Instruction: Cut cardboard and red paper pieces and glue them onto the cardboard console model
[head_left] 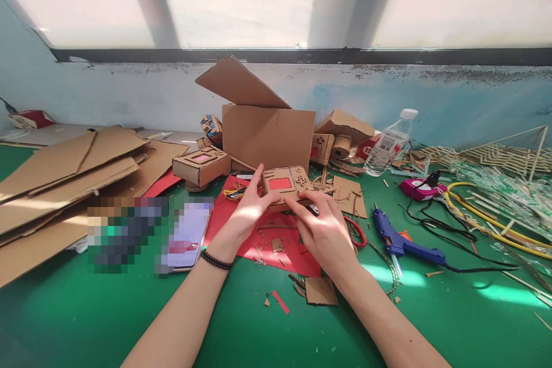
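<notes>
A small flat cardboard box model (290,179) is held between both hands near the middle. Its top face carries a red rectangular window and small cut-out cardboard pieces at the right. My left hand (250,205) grips its left side, with the thumb along the front edge and one finger raised beside it. My right hand (323,221) closes on the front right edge, its fingers partly curled under the box. Beneath both hands lies a red sheet (259,247) strewn with cardboard scraps. Red-handled scissors (359,232) are partly hidden behind my right hand.
A similar cardboard box (202,164) stands to the left, near a phone (188,234). Stacked cardboard sheets (73,161) fill the far left. A large cardboard panel (269,135) stands behind. On the right are a blue glue gun (403,244), a water bottle (390,144) and thin sticks (487,158).
</notes>
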`<state>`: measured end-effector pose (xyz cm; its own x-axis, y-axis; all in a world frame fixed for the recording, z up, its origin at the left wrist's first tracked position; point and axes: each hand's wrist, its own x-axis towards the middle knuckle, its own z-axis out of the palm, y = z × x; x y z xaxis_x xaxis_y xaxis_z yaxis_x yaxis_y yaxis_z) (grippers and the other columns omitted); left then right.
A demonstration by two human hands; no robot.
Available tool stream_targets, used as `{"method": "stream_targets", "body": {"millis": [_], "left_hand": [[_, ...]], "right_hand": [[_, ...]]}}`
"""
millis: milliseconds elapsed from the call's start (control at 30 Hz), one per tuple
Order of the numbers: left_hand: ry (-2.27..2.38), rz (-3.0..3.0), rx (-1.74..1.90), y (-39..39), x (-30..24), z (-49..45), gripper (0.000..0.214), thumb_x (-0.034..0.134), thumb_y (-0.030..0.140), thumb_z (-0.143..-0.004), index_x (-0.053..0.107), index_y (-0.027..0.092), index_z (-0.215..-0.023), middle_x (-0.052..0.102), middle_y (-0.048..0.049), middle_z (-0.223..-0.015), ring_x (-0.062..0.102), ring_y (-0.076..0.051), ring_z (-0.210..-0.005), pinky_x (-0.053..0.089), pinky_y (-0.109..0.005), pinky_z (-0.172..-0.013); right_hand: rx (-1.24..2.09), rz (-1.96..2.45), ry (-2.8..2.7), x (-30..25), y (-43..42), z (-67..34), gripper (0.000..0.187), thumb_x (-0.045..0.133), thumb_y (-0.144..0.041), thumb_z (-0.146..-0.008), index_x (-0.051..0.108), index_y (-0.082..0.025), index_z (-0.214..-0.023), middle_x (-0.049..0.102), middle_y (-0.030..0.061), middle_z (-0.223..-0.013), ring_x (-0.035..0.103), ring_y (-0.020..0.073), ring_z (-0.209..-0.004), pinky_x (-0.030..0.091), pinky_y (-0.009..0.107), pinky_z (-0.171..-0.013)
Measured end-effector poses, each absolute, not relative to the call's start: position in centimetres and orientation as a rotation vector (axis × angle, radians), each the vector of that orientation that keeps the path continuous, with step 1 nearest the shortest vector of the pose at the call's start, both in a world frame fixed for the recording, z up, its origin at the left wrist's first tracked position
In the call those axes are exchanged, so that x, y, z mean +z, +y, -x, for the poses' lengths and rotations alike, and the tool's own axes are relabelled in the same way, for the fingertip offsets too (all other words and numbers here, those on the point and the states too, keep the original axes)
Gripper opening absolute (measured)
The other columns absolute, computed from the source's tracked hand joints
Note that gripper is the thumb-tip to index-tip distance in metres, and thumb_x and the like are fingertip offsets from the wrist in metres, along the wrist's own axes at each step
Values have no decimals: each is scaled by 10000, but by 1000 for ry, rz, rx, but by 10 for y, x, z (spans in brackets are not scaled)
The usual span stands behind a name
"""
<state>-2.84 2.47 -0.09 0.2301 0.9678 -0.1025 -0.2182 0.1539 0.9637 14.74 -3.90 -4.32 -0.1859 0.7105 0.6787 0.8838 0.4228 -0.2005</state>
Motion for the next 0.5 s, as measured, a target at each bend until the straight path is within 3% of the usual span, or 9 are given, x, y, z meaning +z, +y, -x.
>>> {"method": "stream_targets", "body": {"millis": [167, 333, 500], "left_hand": [[964, -1086, 1069, 27, -1, 29, 1055, 810, 196, -802, 224, 260, -1676, 510, -136, -1592, 555, -292, -1408, 422, -434, -1204], [966, -1075, 1042, 25, 1, 30, 1052, 801, 203, -820, 199, 264, -1681, 600, -140, -1504, 602, -298, -1354, 451, -464, -1178], [954, -1048, 1078, 22, 3, 28, 1048, 798, 192, -819, 204, 257, -1679, 540, -136, -1566, 571, -282, -1398, 428, -423, -1204]], "right_hand": [[-313, 1359, -1955, -45, -40, -145, 482, 554, -116, -958, 696, -288, -1386, 624, 129, -1316, 549, 312, -1236, 532, 536, -1074], [-331, 1353, -1960, -46, -40, -143, 479, 578, -119, -945, 699, -279, -1379, 635, 126, -1309, 547, 324, -1220, 525, 558, -1075], [-278, 1330, -1962, -44, -40, -144, 493, 532, -98, -945, 664, -254, -1394, 649, 107, -1318, 543, 300, -1260, 508, 520, -1122]]}}
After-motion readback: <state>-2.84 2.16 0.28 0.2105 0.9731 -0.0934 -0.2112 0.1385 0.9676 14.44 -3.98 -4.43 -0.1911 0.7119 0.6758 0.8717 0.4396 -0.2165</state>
